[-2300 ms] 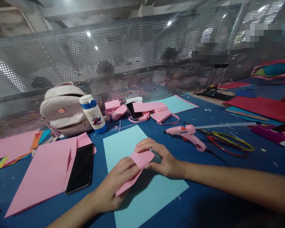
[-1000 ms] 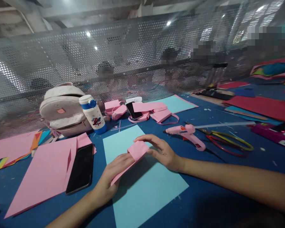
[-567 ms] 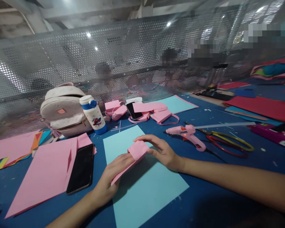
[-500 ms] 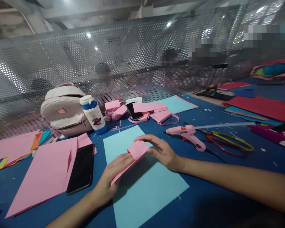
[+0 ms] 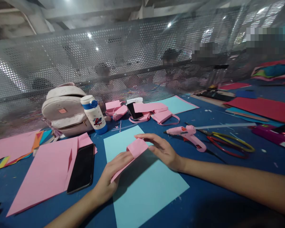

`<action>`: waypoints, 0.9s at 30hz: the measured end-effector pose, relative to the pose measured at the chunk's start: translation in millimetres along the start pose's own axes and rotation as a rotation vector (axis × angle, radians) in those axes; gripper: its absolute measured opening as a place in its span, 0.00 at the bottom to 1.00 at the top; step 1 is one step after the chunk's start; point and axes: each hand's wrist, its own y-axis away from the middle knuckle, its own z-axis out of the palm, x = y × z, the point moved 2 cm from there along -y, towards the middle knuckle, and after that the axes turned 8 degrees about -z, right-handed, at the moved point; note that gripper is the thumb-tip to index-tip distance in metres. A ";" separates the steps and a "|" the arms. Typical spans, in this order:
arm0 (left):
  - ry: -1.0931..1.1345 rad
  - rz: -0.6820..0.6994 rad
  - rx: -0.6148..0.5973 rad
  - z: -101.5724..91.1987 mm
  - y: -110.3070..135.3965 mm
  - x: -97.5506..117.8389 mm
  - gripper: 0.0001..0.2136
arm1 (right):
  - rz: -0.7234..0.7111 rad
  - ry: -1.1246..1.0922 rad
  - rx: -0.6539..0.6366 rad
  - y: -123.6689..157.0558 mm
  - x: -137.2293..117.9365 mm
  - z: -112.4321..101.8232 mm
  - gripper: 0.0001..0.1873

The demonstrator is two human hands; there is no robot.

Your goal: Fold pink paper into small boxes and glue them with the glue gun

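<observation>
A folded pink paper strip [image 5: 138, 147] is held above a light blue sheet [image 5: 154, 190]. My left hand [image 5: 115, 169] is closed on the strip's lower length, its fingers reaching under the folded-over end. My right hand [image 5: 165, 152] curves around the far end of the strip, thumb near the fold and fingers behind it. The fingertips of both hands are partly hidden by the paper. To the right of my right hand lies a pink hot glue gun [image 5: 191, 136] with a clear glue stick [image 5: 225, 125] in its back.
A black phone [image 5: 82, 169] rests on pink sheets [image 5: 42, 171] at left. Behind stand a white backpack [image 5: 64, 109], a bottle [image 5: 95, 115] and pink paper pieces [image 5: 162, 116]. Scissors [image 5: 230, 144] and a magenta tool [image 5: 274, 134] lie right. A perforated metal screen [image 5: 130, 50] rises behind the table.
The folded end of the pink strip has tipped slightly to the left. My hands stay in nearly the same place, with only small finger shifts.
</observation>
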 end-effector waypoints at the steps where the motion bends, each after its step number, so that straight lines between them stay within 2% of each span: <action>1: -0.002 -0.008 0.013 -0.4 0.2 -1.2 0.21 | -0.014 0.006 0.025 -0.2 0.4 -0.3 0.18; 5: -0.006 -0.010 0.061 -1.9 0.2 -4.8 0.21 | -0.071 0.110 0.129 -1.4 1.7 -2.9 0.13; 9: -0.009 -0.015 0.081 -1.8 -0.2 -7.3 0.21 | -0.085 0.182 0.177 -3.0 2.1 -4.4 0.11; 13: 0.017 -0.008 0.067 -0.9 -0.7 -7.3 0.20 | -0.083 0.185 0.188 -4.0 1.4 -3.8 0.09; 18: 0.029 -0.020 0.024 -1.4 -2.7 -3.8 0.21 | -0.013 0.120 0.179 -4.5 2.5 -2.9 0.07; 27: -0.041 0.039 0.032 -3.2 -4.3 -5.2 0.20 | 0.081 0.060 0.168 -4.1 10.0 -5.2 0.04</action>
